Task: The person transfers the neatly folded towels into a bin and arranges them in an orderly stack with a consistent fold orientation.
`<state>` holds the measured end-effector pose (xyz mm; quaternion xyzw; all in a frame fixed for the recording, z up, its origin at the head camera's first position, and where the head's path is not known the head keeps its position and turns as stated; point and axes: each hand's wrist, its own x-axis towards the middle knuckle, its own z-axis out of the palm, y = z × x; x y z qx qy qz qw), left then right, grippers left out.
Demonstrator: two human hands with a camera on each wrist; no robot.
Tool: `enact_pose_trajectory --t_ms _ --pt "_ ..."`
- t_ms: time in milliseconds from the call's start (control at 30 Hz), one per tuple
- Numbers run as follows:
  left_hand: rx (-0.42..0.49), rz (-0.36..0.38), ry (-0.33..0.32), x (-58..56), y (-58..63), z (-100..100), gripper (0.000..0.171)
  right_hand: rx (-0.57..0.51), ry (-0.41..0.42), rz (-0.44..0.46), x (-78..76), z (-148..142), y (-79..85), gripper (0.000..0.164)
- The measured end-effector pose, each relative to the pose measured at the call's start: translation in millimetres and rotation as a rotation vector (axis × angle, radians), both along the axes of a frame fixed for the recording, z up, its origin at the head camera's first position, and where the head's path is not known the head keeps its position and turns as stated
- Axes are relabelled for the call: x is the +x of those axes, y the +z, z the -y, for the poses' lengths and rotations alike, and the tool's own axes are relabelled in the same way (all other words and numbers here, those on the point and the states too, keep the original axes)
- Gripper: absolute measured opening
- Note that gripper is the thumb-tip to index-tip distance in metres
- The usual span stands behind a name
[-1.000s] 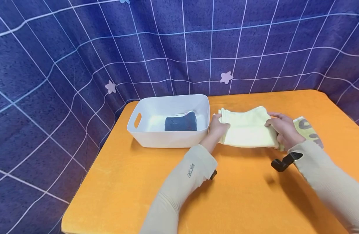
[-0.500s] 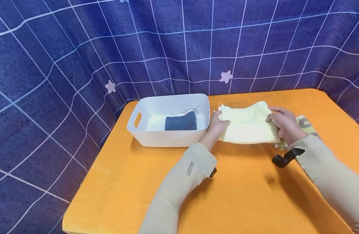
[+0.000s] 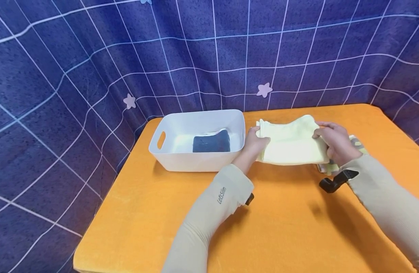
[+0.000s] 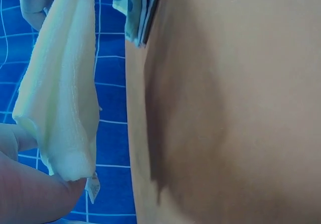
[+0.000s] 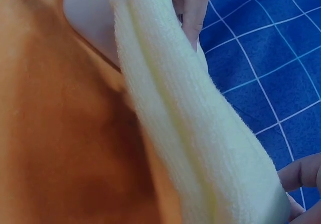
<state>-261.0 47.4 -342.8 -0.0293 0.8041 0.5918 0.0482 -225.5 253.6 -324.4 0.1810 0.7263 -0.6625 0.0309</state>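
Note:
A folded pale yellow towel (image 3: pixel 292 142) is held up off the orange table between both hands. My left hand (image 3: pixel 253 146) pinches its left end, thumb in front. At the opposite end my right hand (image 3: pixel 337 142) grips the side edge, thumb also in front. Both wrist views show the towel (image 4: pixel 65 93) edge-on, its thick layers folded together, with a small tag (image 4: pixel 93 188) hanging near the left hand. Behind the right hand lies a patterned yellow and grey-brown folded cloth (image 3: pixel 358 144), partly hidden by the hand and the towel.
A white plastic bin (image 3: pixel 192 162) with handle holes stands just left of the left hand. Inside it lies a folded dark blue-grey cloth (image 3: pixel 211 142). The orange table (image 3: pixel 154 216) ends at the back against a blue grid-patterned curtain (image 3: pixel 202 57).
Both hands keep their hold on the yellow towel. It has risen a little and tilted up, mostly at the right end, as the right hand moved slightly up and away.

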Motion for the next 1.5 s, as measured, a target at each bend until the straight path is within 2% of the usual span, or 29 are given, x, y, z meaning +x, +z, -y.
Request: enact_pose_trajectory --t_ms 200,300,600,933,1167,1400,1500 --pt "-0.002 -0.024 0.007 -2.3 4.0 -1 0.054 -0.010 -0.035 -0.023 -0.5 1 3.4 0.053" --pt "-0.021 -0.033 0.001 -2.7 7.1 -1 0.055 -0.033 -0.020 -0.038 0.3 0 5.3 0.049" --pt "-0.029 -0.036 -0.006 -4.8 16.4 -1 0.056 0.010 0.019 -0.035 0.3 -2 14.8 0.061" --pt "-0.014 -0.058 0.018 -6.9 27.6 -1 0.056 -0.025 0.007 -0.050 -1.1 -4 23.5 0.052" --pt "0.064 -0.065 0.054 -10.5 33.8 1 0.056 -0.082 -0.008 -0.075 -1.6 -4 30.6 0.045" --pt "0.095 -0.074 0.055 -12.4 38.8 4 0.055 0.008 -0.003 -0.096 -1.0 -2 35.2 0.051" --pt "0.110 -0.075 0.042 -13.4 41.0 6 0.056 -0.014 -0.002 -0.106 -2.3 0 37.5 0.054"
